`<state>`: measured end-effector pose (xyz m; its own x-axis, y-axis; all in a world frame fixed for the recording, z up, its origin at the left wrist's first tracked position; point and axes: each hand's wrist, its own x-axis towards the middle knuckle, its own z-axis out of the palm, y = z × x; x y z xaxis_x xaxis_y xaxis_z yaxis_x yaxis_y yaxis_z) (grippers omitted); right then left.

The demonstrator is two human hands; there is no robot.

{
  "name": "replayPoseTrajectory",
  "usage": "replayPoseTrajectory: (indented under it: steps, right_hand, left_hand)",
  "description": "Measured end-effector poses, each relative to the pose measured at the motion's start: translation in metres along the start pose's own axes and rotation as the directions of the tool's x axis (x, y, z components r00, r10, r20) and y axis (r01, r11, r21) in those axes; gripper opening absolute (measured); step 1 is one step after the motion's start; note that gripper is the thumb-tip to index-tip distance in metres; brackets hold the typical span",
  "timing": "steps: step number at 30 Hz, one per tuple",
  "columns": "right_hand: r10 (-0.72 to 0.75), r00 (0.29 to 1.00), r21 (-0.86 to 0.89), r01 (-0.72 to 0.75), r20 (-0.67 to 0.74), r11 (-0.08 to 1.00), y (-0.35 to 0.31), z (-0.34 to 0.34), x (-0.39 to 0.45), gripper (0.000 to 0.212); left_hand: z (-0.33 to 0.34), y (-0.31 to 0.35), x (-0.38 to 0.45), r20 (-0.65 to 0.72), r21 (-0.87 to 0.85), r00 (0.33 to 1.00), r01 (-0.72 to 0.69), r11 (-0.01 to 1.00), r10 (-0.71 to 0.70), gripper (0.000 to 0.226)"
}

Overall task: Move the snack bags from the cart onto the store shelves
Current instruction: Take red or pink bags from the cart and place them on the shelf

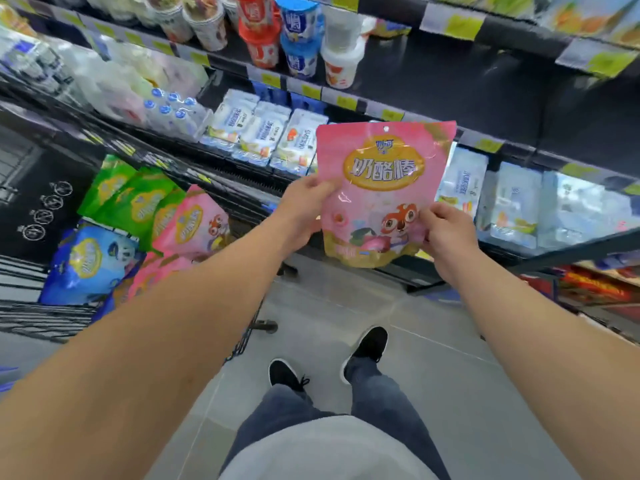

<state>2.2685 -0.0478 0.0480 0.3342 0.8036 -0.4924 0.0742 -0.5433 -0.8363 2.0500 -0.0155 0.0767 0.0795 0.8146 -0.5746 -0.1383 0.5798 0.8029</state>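
A pink snack bag (381,188) with a gold label and a cartoon squirrel is held upright in front of the shelves. My left hand (304,213) grips its left edge and my right hand (450,230) grips its lower right corner. The black wire cart (41,317) stands at the left. It holds several more bags: green ones (135,195), a pink one (197,223) and a blue one (90,265). The lower shelf (588,251) behind the held bag carries pale blue and white bags (263,136).
Stacked cups (301,36) in red, blue and white stand on the upper shelf, which is bare and dark to their right. Yellow price tags line the shelf edges. My feet (367,348) are on the grey floor beside a cart wheel (266,325).
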Motion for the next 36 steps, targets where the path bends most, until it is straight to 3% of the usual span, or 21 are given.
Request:
replayPoseTrajectory:
  steps: [2,5,7,10,12,15,26,33,36]
  right_hand:
    - [0.035,0.999,0.054,-0.033,-0.034,0.998,-0.003,-0.032,0.025,0.016]
    - [0.062,0.995,0.063,-0.057,-0.076,0.996,-0.005,-0.063,0.051,0.016]
    - [0.077,0.992,0.066,-0.071,-0.101,0.995,-0.007,-0.082,0.069,0.015]
    - [0.088,0.987,0.086,-0.077,-0.137,0.993,-0.006,-0.102,0.091,0.017]
    - [0.093,0.981,0.107,-0.076,-0.168,0.991,-0.005,-0.109,0.099,0.020]
    - [0.091,0.978,0.091,-0.075,-0.188,0.993,-0.003,-0.117,0.111,0.021]
    - [0.045,0.933,0.063,-0.024,-0.356,0.998,-0.019,-0.130,0.206,0.016]
    - [-0.064,0.889,0.119,0.132,-0.453,0.984,-0.048,-0.132,0.276,0.016]
    - [-0.147,0.847,0.040,0.194,-0.511,0.980,-0.060,-0.134,0.300,0.019]
  left_hand:
    - [0.036,-0.001,0.015,0.044,0.156,0.999,0.003,0.988,-0.010,0.002]
    - [0.070,-0.008,0.034,0.046,0.276,0.999,-0.007,0.961,-0.006,0.011]
    - [0.093,-0.009,0.048,0.028,0.325,1.000,-0.016,0.946,0.007,0.002]
    - [0.118,-0.009,0.076,-0.015,0.407,0.999,-0.041,0.913,0.051,0.036]
    - [0.129,-0.007,0.093,-0.020,0.453,0.997,-0.052,0.890,0.068,0.037]
    - [0.145,-0.001,0.112,-0.022,0.449,0.997,-0.056,0.892,0.074,0.026]
    - [0.191,0.022,0.219,0.046,0.461,0.995,-0.103,0.881,0.092,0.021]
    - [0.220,0.060,0.289,0.093,0.407,0.950,-0.310,0.859,0.299,0.019]
    - [0.229,0.064,0.311,0.084,0.494,0.881,-0.442,0.749,0.465,0.021]
